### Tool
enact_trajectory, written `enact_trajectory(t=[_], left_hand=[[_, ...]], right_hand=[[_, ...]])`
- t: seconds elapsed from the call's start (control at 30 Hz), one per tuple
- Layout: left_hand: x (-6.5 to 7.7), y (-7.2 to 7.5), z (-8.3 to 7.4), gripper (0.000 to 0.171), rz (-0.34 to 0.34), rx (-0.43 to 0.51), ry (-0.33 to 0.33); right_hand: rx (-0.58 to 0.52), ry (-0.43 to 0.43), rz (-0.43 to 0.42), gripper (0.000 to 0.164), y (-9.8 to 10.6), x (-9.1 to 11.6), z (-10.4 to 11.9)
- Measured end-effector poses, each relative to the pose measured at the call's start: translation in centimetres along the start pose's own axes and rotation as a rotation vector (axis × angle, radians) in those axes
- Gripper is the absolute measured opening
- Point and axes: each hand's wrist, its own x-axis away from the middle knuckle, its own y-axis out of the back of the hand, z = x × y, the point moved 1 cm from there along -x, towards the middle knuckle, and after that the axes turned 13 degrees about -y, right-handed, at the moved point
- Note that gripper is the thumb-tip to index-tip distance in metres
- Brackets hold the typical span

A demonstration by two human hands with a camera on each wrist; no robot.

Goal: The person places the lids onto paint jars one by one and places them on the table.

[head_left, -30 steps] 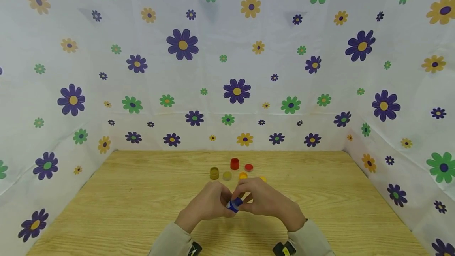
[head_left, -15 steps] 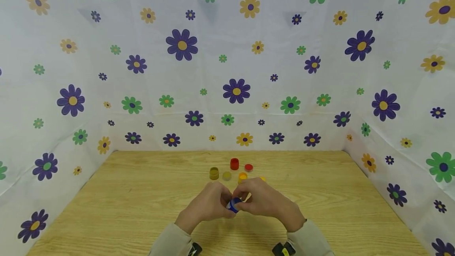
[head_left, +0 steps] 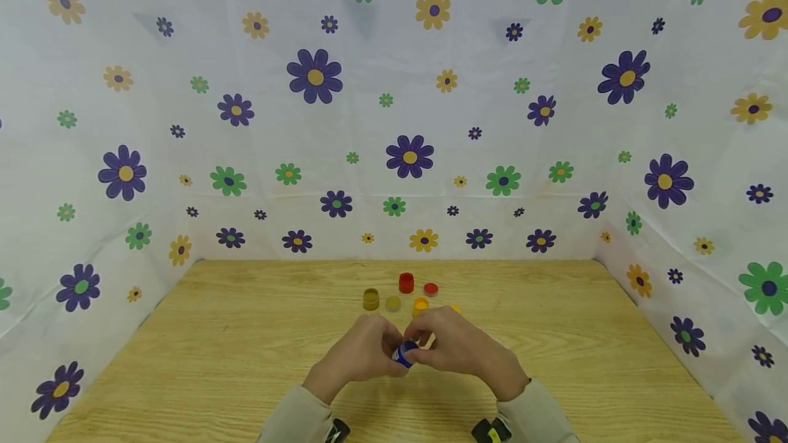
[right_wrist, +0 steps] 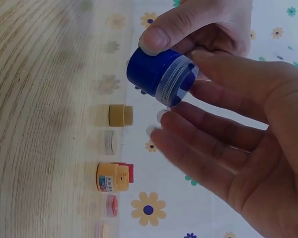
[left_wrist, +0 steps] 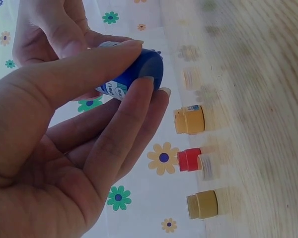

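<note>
A small blue paint jar (right_wrist: 146, 69) with a clear ribbed lid (right_wrist: 171, 79) is held tilted above the table. My left hand (head_left: 363, 351) grips the jar's body, its thumb along one side and fingers on the other in the left wrist view. At the lid end, my right hand (head_left: 462, 344) pinches the lid between thumb and index finger. Its other fingers (right_wrist: 203, 144) are loosely bent below the lid in the right wrist view. A label shows on the jar (left_wrist: 151, 69) in the left wrist view, partly covered by the left hand.
Beyond the hands on the wooden table (head_left: 246, 340) stand a red jar (head_left: 406, 284), an olive-yellow jar (head_left: 371, 299) and an orange jar (head_left: 421, 305). A red lid (head_left: 431, 289), an olive lid (head_left: 393, 304) and a yellow lid (head_left: 455, 309) lie beside them. Flowered cloth (head_left: 369, 122) surrounds the table.
The right thumb has shifted up across the lid, and the right fingers have turned slightly around it. The left hand and the jar keep about the same place.
</note>
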Motion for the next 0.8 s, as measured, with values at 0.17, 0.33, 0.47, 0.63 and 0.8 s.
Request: enact_trajectory(t=[0.17, 0.33, 0.47, 0.63, 0.8], left_hand=[[0.03, 0.07, 0.17, 0.017, 0.002, -0.007, 0.012], [0.03, 0.17, 0.23, 0.018, 0.004, -0.016, 0.001], [0.06, 0.26, 0.18, 0.019, 0.003, -0.004, 0.006], [0.10, 0.34, 0.16, 0.020, -0.001, 0.009, 0.008], [0.12, 0.40, 0.20, 0.021, -0.006, 0.007, 0.007]], right_hand=[[0.011, 0.035, -0.029, 0.018, 0.19, 0.18, -0.02], [0.003, 0.103, -0.009, 0.016, 0.20, 0.10, 0.19], [-0.009, 0.123, 0.014, 0.016, 0.06, 0.05, 0.20], [-0.026, 0.131, 0.037, 0.016, -0.13, -0.01, 0.06], [-0.034, 0.138, 0.044, 0.015, -0.16, 0.04, 0.04]])
